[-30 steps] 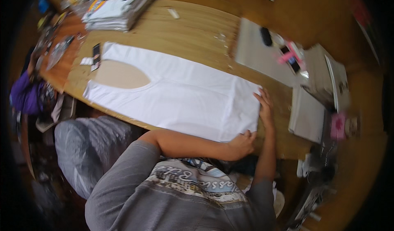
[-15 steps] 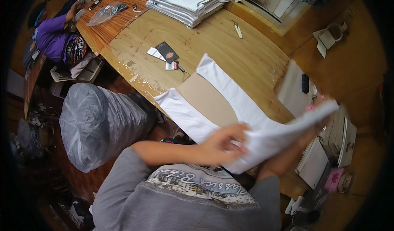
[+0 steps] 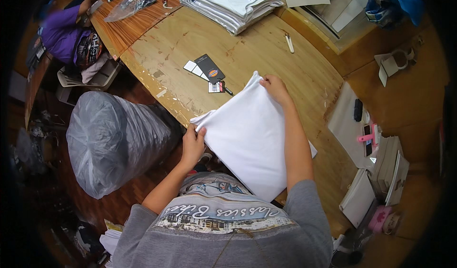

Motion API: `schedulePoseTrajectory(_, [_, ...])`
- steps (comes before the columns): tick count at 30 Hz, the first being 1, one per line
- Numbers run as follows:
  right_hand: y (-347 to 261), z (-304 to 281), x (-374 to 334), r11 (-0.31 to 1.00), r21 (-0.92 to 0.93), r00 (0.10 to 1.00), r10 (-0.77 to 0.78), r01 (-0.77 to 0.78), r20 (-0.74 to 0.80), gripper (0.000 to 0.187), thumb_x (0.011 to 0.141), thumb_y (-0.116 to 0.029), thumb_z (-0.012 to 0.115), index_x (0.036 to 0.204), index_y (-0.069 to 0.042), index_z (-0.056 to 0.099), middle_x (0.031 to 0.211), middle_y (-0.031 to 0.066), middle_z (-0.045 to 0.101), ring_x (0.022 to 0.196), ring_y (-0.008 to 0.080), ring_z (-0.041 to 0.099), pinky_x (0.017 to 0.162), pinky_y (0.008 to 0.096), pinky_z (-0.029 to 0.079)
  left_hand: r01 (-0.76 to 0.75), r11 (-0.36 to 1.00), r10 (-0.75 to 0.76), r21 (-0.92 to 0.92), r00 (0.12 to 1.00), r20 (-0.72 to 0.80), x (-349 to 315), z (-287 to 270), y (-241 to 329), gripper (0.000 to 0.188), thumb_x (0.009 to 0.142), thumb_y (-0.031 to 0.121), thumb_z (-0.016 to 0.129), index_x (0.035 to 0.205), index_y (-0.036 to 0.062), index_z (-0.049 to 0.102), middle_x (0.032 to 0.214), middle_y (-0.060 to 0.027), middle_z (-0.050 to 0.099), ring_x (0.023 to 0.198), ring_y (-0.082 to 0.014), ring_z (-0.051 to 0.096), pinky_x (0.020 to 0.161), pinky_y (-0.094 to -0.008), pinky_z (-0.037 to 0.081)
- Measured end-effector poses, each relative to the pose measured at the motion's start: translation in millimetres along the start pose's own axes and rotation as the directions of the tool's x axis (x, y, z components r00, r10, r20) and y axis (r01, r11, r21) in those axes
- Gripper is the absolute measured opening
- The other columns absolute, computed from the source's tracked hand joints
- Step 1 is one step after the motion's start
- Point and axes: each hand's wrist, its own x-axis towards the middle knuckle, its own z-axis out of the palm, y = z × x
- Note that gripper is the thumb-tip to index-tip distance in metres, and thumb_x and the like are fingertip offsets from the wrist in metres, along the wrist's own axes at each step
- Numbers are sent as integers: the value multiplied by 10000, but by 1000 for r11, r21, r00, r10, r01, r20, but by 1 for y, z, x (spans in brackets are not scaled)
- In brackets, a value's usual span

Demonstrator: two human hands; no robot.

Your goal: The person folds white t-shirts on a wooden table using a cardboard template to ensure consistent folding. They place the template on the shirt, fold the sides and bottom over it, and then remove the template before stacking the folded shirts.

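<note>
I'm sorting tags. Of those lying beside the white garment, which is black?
The largest one, the black tag, which partly covers the white tag; the third, a small tag, is white and red.

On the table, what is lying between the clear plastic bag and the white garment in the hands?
In the head view, a cluster of black and white hang tags lies there, nearer to the white garment.

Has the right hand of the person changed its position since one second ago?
Yes. Judged against the pile of white shirts, the right hand has moved to the left and come nearer to that pile.
</note>
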Motion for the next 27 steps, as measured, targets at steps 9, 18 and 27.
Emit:
schedulePoseTrajectory(9, [3,-1,-2,951,306,999,-49,46,0,213,758,-212,577,852,-21,566,736,86,585,692,148,527,642,266,406,-50,911,73,-409,996,41,-20,6,16,214,814,32,465,1028,36,467,912,-103,520,646,-129,542,517,-206,473])
schedulePoseTrajectory(18, [-2,-13,0,995,73,997,72,-73,9,223,748,-255,561,832,-49,571,717,97,580,700,204,540,655,309,409,229,889,-113,-396,948,297,-22,1,26,235,793,-12,465,1026,8,467,877,-47,504,556,-66,512,470,-175,477])
schedulePoseTrajectory(27, [-29,12,-4,978,-201,977,-97,58,-192,228,774,-293,518,888,-98,554,801,127,595,794,296,553,697,398,400,-149,953,154,265,988,4,-16,-11,24,308,686,74,604,950,14,458,817,-137,497,617,-259,533,565,-339,429])
